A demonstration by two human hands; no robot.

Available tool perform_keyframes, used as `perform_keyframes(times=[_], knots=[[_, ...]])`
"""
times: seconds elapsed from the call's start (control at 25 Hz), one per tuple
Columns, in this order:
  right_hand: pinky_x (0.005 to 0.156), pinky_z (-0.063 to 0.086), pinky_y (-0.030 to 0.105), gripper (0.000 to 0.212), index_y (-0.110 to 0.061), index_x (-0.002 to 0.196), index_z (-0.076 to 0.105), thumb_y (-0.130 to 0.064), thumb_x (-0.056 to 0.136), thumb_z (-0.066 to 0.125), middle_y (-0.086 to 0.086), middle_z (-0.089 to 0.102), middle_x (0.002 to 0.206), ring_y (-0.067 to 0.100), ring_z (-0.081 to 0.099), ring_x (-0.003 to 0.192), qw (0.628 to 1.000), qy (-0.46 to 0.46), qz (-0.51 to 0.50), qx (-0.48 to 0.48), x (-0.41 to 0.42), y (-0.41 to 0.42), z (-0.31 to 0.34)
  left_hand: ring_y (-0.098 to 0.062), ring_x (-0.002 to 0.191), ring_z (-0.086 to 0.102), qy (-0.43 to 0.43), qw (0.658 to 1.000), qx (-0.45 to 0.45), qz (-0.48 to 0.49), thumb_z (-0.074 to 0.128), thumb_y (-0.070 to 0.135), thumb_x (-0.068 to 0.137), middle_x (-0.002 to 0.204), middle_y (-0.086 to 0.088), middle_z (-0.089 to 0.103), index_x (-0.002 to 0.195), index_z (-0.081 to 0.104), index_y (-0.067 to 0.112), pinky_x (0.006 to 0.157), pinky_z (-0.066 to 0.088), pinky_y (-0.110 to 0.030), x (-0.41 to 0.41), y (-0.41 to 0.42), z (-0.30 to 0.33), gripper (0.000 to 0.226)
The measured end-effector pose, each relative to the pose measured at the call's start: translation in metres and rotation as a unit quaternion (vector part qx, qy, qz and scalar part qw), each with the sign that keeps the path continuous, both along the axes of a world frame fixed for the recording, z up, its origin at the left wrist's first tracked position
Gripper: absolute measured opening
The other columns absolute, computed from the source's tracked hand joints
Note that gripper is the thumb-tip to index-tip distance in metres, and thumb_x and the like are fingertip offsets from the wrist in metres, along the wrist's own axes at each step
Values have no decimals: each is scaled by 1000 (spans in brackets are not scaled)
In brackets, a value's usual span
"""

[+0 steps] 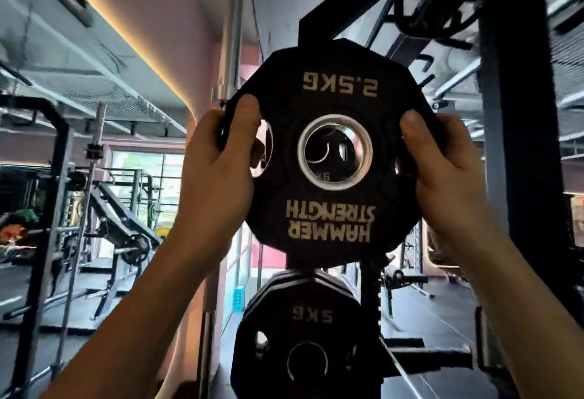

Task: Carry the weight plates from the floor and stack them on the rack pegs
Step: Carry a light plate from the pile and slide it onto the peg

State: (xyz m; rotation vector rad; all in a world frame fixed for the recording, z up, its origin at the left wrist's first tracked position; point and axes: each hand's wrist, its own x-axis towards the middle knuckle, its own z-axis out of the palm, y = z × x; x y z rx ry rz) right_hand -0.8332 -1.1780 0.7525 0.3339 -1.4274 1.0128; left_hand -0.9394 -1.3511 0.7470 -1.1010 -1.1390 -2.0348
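A black 2.5 kg weight plate (331, 82) with upside-down gold lettering is held up in front of the black rack (512, 114). My left hand (218, 161) grips its left edge, thumb on the face near a grip hole. My right hand (442, 161) grips the right edge the same way. Through the plate's steel centre ring (335, 152) another plate shows behind; the peg itself is hidden. Below, black 5 kg plates (303, 329) hang stacked on a lower peg of the same rack.
A steel pole (232, 35) stands just left of the rack. Squat racks, a barbell (94, 158) and benches fill the left side of the gym. Dark rubber floor (436, 310) shows to the right behind the rack upright.
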Motion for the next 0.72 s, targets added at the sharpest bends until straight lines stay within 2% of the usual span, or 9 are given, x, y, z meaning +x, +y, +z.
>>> perform_keyframes(times=[0.08,0.16,0.24,0.36,0.44,0.52,0.64,0.72], knots=[[67,51,23,13,-26,95,55,-38,93,59,-15,64,77,1,61,74,1000,14,11,6,-9,7,17,-5,51,47,11,1000,0,20,51,51,96,57,12,53,89,61,19,51,36,-24,-10,8,16,33],[61,50,22,13,-23,94,55,-35,95,59,-12,62,75,3,59,70,1000,23,17,10,-22,17,31,-7,51,49,12,1000,4,22,52,51,95,57,12,55,91,61,17,51,37,-25,-24,18,31,36],[61,51,21,13,-23,95,55,-35,95,59,-12,64,76,1,62,70,1000,25,15,7,-35,25,43,-7,53,51,13,1000,7,16,52,51,95,60,11,56,95,61,14,51,40,-25,-37,28,43,38],[68,52,31,18,-23,94,56,-40,94,60,-10,63,76,5,62,71,1000,19,0,6,-55,38,62,0,51,51,15,999,9,39,50,49,97,65,11,58,96,60,11,51,40,-18,-54,44,61,39],[67,52,29,18,-25,91,54,-41,94,59,-10,61,74,1,61,66,1000,20,-12,9,-67,45,72,4,48,50,15,999,2,47,48,48,98,69,11,60,98,59,11,46,39,-12,-65,53,71,39],[65,52,25,17,-25,90,53,-40,95,59,-10,61,75,-4,60,62,1000,20,-20,12,-78,53,79,4,51,53,18,998,-12,54,46,50,98,77,8,63,101,58,12,47,39,-12,-78,62,77,40],[70,54,30,17,-23,92,54,-39,94,60,-8,63,78,1,63,67,1000,11,-10,7,-95,67,82,-7,64,58,27,997,-36,67,44,53,97,84,3,66,104,59,13,60,43,-24,-100,74,78,43],[75,55,33,17,-24,93,54,-40,93,61,-7,65,81,4,64,71,1000,1,-10,8,-106,75,84,-15,72,63,32,996,-55,70,44,58,95,89,0,68,106,59,15,69,50,-36,-116,79,78,47]])
